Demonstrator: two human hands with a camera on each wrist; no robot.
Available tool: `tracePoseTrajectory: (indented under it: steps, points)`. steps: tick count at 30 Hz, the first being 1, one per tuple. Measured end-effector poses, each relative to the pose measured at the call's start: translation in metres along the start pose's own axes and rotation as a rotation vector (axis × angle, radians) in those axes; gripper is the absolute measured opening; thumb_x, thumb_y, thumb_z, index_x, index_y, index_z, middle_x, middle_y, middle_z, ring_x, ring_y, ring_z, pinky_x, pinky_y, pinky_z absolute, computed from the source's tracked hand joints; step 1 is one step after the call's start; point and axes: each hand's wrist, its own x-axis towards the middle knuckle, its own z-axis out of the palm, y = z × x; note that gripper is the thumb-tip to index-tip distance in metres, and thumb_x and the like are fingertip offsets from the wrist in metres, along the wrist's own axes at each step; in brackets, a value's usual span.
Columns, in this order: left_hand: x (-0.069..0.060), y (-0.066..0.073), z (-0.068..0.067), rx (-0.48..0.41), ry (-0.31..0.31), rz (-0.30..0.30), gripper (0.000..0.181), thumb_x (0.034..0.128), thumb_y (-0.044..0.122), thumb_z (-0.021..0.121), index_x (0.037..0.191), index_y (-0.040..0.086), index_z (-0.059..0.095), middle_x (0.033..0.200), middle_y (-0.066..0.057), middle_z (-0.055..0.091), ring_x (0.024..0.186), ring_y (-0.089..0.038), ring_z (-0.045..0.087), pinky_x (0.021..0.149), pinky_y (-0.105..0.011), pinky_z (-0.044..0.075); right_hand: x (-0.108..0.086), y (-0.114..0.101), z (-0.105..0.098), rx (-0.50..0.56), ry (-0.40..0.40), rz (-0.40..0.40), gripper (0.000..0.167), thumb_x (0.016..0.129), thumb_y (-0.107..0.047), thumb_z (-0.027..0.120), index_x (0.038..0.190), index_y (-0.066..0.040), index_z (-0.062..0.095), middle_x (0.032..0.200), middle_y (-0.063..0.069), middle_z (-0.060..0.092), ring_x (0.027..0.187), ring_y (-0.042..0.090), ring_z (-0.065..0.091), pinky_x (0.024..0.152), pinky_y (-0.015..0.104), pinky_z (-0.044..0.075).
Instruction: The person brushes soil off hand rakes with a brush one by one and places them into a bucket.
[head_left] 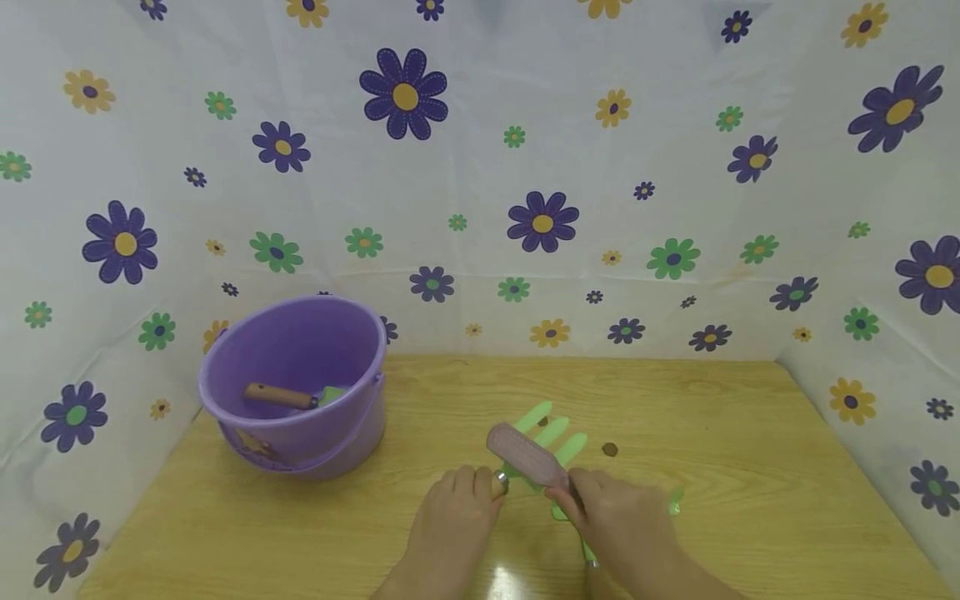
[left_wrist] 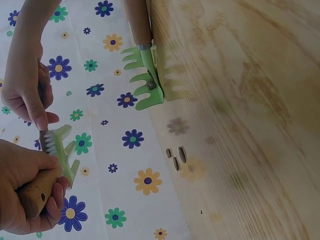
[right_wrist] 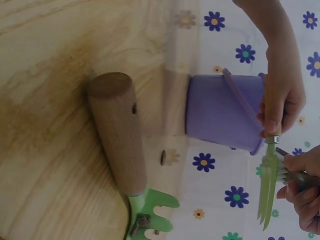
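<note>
My left hand (head_left: 457,508) grips the wooden handle of a green three-tined hand fork (head_left: 553,431), held above the table. My right hand (head_left: 626,517) holds a brush (head_left: 527,455) by its handle, back upward. In the left wrist view the white bristles of the brush (left_wrist: 50,142) lie against the fork's tines (left_wrist: 70,148). Below the right hand a green hand rake (right_wrist: 120,137) with a wooden handle lies on the table, mostly hidden in the head view. A dark clump (left_wrist: 151,84) sits on its green head.
A purple bucket (head_left: 330,446) stands at the left, with a wooden-handled green tool (head_left: 281,395) inside. Small dark bits (head_left: 610,449) lie on the wooden table (head_left: 712,417). A flowered sheet (head_left: 480,167) hangs behind and at both sides.
</note>
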Motion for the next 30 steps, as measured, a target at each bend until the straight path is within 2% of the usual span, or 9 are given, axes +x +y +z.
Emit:
tracePoseTrajectory:
  steps: [10, 14, 25, 30]
  points:
    - [0.001, 0.000, -0.002, -0.006, -0.033, -0.010, 0.036, 0.0675, 0.028, 0.083, 0.078, 0.002, 0.060, 0.066, -0.001, 0.053, 0.055, -0.007, 0.043, 0.048, -0.013, 0.037, -0.003, 0.000, 0.005, 0.001, -0.014, 0.019, 0.059, 0.101, -0.046, 0.024, 0.064, -0.011, 0.054, 0.048, -0.008, 0.046, 0.040, -0.003, 0.028, 0.035, 0.005, 0.017]
    - [0.000, 0.000, 0.000, -0.010, -0.005, -0.009, 0.037, 0.0660, 0.028, 0.084, 0.078, 0.003, 0.058, 0.066, -0.001, 0.051, 0.055, -0.008, 0.043, 0.048, -0.015, 0.036, -0.003, 0.002, 0.006, -0.008, -0.021, 0.027, 0.059, 0.101, -0.046, 0.025, 0.065, -0.010, 0.054, 0.049, -0.007, 0.049, 0.038, -0.003, 0.030, 0.035, 0.005, 0.017]
    - [-0.003, -0.002, 0.005, -0.034, 0.074, -0.002, 0.040, 0.0627, 0.028, 0.085, 0.073, 0.006, 0.053, 0.063, 0.001, 0.045, 0.053, -0.009, 0.039, 0.046, -0.016, 0.030, -0.006, 0.010, 0.005, -0.028, -0.040, 0.047, 0.064, 0.101, -0.047, 0.026, 0.071, -0.004, 0.062, 0.056, 0.002, 0.062, 0.038, 0.006, 0.052, 0.033, 0.007, 0.030]
    - [-0.005, -0.002, 0.006, -0.025, 0.089, 0.006, 0.041, 0.0625, 0.029, 0.084, 0.073, 0.004, 0.053, 0.062, 0.000, 0.045, 0.052, -0.008, 0.038, 0.044, -0.016, 0.030, -0.007, 0.017, 0.005, -0.062, -0.026, 0.047, 0.066, 0.101, -0.047, 0.023, 0.070, -0.005, 0.062, 0.053, 0.001, 0.060, 0.035, 0.003, 0.045, 0.032, 0.007, 0.024]
